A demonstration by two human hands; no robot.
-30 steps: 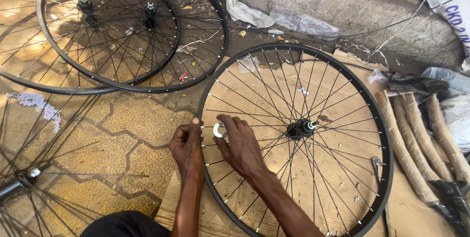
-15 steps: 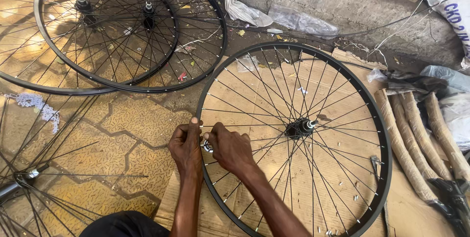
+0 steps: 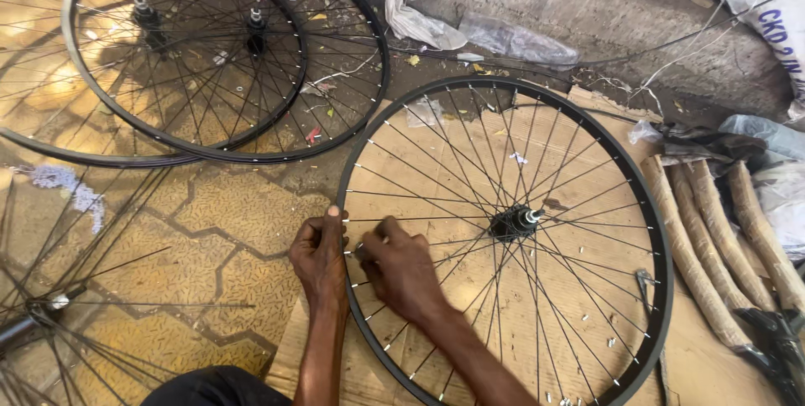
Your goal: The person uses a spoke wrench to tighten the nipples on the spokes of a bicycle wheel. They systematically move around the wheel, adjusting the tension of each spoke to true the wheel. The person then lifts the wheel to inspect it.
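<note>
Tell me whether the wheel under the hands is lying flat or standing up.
Lying flat: the wheel rests on cardboard, hub pointing upward.

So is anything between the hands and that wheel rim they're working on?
Nothing visible. The left hand already grips the rim at its left edge, and the right hand rests on the spokes just inside it.

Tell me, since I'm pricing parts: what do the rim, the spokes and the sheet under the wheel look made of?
Rim: probably metal, black painted finish with a slight sheen. Spokes: thin bright metal wire, glinting silver. Sheet: brown cardboard, matte, creased and torn-edged.
</note>
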